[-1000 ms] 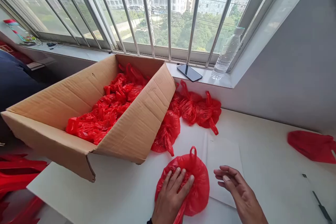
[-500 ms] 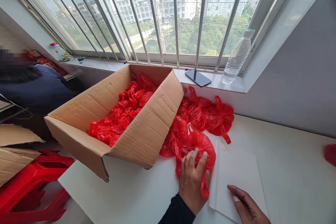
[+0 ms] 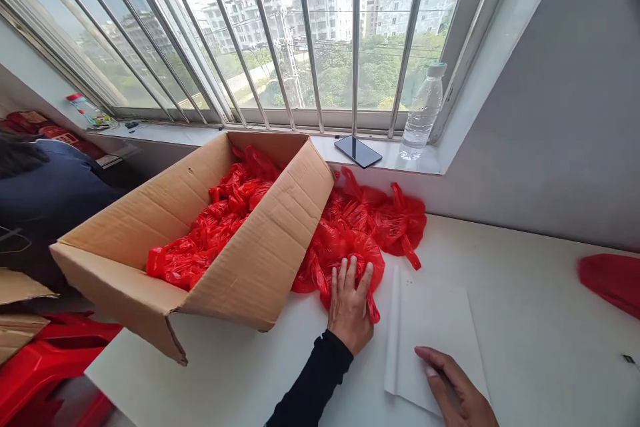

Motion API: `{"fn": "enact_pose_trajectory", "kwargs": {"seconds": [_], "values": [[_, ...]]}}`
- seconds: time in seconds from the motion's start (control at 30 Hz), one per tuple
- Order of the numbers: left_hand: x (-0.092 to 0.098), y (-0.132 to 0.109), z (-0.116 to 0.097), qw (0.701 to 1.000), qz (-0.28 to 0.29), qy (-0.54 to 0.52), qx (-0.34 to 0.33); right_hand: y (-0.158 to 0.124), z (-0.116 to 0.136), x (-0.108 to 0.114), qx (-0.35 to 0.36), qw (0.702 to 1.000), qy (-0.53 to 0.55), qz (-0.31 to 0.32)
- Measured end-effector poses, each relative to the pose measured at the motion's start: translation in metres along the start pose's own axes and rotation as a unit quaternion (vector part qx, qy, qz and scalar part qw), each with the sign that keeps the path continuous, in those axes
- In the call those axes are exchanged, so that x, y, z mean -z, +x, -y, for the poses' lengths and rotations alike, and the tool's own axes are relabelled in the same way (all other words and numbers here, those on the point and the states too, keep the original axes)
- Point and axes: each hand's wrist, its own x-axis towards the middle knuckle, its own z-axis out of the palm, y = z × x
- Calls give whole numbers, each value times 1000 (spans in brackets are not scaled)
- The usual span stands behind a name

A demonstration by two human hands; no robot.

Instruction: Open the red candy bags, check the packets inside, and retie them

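My left hand [image 3: 350,310] lies with its fingers stretched out flat on a red plastic bag [image 3: 371,255], at the near edge of a heap of such bags. The bags are knotted or bunched, with loop handles sticking up, and what is inside them cannot be made out. My right hand [image 3: 457,390] hovers over or rests on a white sheet, perhaps a stack of paper or thin plastic [image 3: 437,327], its thumb and forefinger apart and nothing between them. An upright fold runs along the left side of that white sheet.
An open cardboard box [image 3: 260,247] holding more red bags stands left of the heap on the white table [image 3: 530,340]. A phone [image 3: 358,151] and a water bottle [image 3: 423,113] are on the windowsill. Another person [image 3: 55,180] sits at left, near a red stool [image 3: 45,367].
My left hand has pushed the red bag away from me, up against the other bags. My right hand stays by the white sheet. The view has turned slightly to the right.
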Motion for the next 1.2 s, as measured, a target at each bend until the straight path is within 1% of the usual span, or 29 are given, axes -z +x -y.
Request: {"fn": "enact_pose_trajectory", "kwargs": {"seconds": [0.07,0.1,0.13,0.17,0.2,0.23,0.27,0.33,0.37,0.4,0.43,0.47,0.6,0.73,0.87,0.93,1.0,1.03,1.1,1.13,1.2], "values": [[9,-12,-19,999,-18,-38,-25,3,7,7,81,996,-46,-9],[14,-19,-29,996,-36,-74,-36,5,12,11,131,988,-79,-17],[17,-25,-40,990,-54,-123,-39,7,18,16,189,975,-118,-27],[21,-31,-50,980,-64,-185,-31,8,25,21,223,961,-156,-45],[24,-35,-59,965,-56,-257,-11,10,32,25,244,949,-192,-54],[25,-37,-68,942,-27,-334,18,12,38,28,262,938,-221,-59],[26,-38,-76,910,17,-411,53,13,44,31,272,928,-245,-67],[27,-36,-90,827,115,-538,115,13,51,33,281,914,-281,-74],[27,-33,-95,790,152,-578,136,11,53,34,282,910,-295,-77],[27,-31,-100,764,174,-603,149,10,55,34,281,906,-306,-78],[27,-28,-104,747,186,-618,157,8,56,34,280,904,-315,-78],[27,-26,-108,738,191,-627,161,7,56,34,279,902,-321,-79],[29,-20,-116,717,178,-653,163,2,56,35,273,903,-322,-83],[29,-20,-121,707,164,-664,182,0,59,37,259,910,-315,-78],[25,-21,-123,703,157,-667,191,-1,61,39,259,911,-315,-62],[23,-21,-123,704,151,-666,195,-2,62,39,261,917,-298,-47],[22,-21,-123,709,138,-662,201,-6,63,38,264,932,-248,-21],[22,-20,-123,713,130,-658,203,-9,64,38,254,945,-204,-10],[23,-19,-124,715,119,-657,205,-15,67,38,207,974,-86,10],[24,-19,-125,714,119,-659,205,-17,68,39,176,984,-21,16],[27,-19,-128,704,127,-669,203,-20,72,42,121,988,90,28]]}}
